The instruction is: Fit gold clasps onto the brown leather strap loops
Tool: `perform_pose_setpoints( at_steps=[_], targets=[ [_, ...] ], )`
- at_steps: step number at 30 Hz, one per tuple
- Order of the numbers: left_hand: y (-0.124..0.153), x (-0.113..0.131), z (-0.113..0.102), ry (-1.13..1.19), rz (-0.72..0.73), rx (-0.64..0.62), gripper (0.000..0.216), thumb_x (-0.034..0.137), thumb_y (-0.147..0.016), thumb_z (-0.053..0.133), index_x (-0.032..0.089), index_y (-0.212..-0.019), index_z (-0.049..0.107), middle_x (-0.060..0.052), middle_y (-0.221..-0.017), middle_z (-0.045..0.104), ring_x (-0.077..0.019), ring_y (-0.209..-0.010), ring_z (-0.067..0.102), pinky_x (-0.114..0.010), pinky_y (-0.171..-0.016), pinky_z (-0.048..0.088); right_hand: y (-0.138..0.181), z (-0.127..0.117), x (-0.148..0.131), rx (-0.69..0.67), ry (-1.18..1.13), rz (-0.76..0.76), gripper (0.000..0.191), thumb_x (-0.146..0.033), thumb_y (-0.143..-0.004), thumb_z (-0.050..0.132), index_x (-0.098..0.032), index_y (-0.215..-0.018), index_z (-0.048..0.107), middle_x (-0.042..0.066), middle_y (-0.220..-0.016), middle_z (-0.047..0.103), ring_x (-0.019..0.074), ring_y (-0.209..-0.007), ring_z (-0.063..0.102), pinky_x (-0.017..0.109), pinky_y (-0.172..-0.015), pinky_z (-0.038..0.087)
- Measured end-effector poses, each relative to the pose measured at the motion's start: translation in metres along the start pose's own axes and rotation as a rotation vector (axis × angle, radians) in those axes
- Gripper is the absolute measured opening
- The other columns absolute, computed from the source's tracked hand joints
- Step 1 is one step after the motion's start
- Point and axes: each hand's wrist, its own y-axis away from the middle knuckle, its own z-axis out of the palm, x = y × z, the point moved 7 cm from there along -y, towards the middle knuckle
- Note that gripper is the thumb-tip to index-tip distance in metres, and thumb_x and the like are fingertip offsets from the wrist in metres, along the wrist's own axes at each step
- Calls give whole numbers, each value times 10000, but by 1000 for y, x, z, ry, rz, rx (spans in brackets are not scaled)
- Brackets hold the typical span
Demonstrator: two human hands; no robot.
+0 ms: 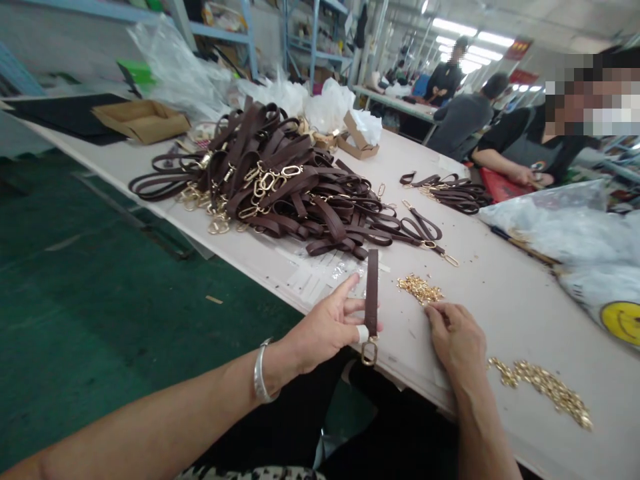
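Observation:
My left hand [327, 327] pinches a dark brown leather strap [371, 290] near its lower end, holding it upright over the table edge; a gold clasp [369, 352] hangs from the bottom. A silver bangle sits on that wrist. My right hand [456, 337] rests on the white table [500, 280], fingers curled down at the edge of a small heap of gold metal bits [420, 289]. What its fingertips hold is hidden.
A big pile of brown straps with gold clasps [270, 183] fills the table's middle. A second line of gold bits [545, 387] lies right. Plastic bags [570, 233], cardboard boxes [143, 120], a smaller strap bundle [450, 190]. A seated person [540, 147] works across the table; green floor at left.

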Motion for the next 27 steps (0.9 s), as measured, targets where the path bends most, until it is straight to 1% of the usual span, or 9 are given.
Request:
perform_pose_setpoints(
  at_steps=[1,3,5,8,12,15,18,22,27],
  targets=[
    [2,-3,-4,15,-12,44,1079,34,-691,767,172,-1577,167,-137,-1185,696,-167,-895,721,-285,-837,545,3,-2,1,5,-8,1,348,-454,-909,487,-198,-885,720,94,-941,710,250,-901,630,375,-863,456],
    [6,-8,-9,45,-49,73,907,54,-694,780,115,-1494,356,-91,-991,739,-166,-836,712,-297,-807,557,9,-6,4,15,-23,5,358,-462,-900,487,-188,-875,716,105,-952,716,263,-938,632,388,-906,454],
    [10,-12,-10,69,-84,57,606,93,-703,786,112,-1273,579,-63,-910,737,-167,-787,705,-311,-761,573,16,-9,6,14,-47,15,367,-484,-890,504,-187,-855,717,106,-976,726,268,-976,637,392,-948,451],
    [17,-14,-15,66,-97,76,315,172,-743,776,113,-1029,659,-54,-848,735,-161,-739,707,-305,-737,573,28,-18,14,35,-89,88,380,-511,-901,513,-191,-895,718,97,-1009,743,252,-954,667,380,-919,476],
    [22,-20,-17,50,-125,90,307,188,-739,770,111,-1018,667,-59,-841,742,-149,-726,700,-292,-737,562,41,-29,25,57,-216,261,385,-552,-884,581,-197,-937,718,56,-830,746,207,-738,677,328,-715,503],
    [22,-23,-11,27,-106,55,356,146,-698,788,115,-1041,699,-54,-912,745,-111,-720,672,-239,-713,527,51,-26,26,59,-524,438,385,-559,-800,702,-183,-884,708,7,-671,682,153,-599,604,278,-610,473],
    [21,-26,-2,-23,-95,36,329,123,-689,776,103,-1012,718,-54,-861,748,-96,-672,642,-211,-640,479,64,-14,8,10,-786,538,374,-532,-776,749,-164,-755,687,-13,-589,622,110,-525,526,246,-538,429],
    [22,-30,4,-54,-89,60,323,90,-692,739,108,-1013,712,-31,-788,741,-100,-648,631,-222,-627,457,87,3,-33,-130,-1067,585,316,-434,-738,825,-169,-893,751,20,-704,706,132,-631,632,272,-653,522],
    [24,-38,0,-39,-96,98,416,81,-685,731,133,-1097,704,-39,-904,756,-115,-719,652,-244,-691,453,101,9,-68,-200,-1043,575,341,-421,-742,830,-189,-982,763,52,-806,761,172,-707,710,317,-732,589]
  ],
)
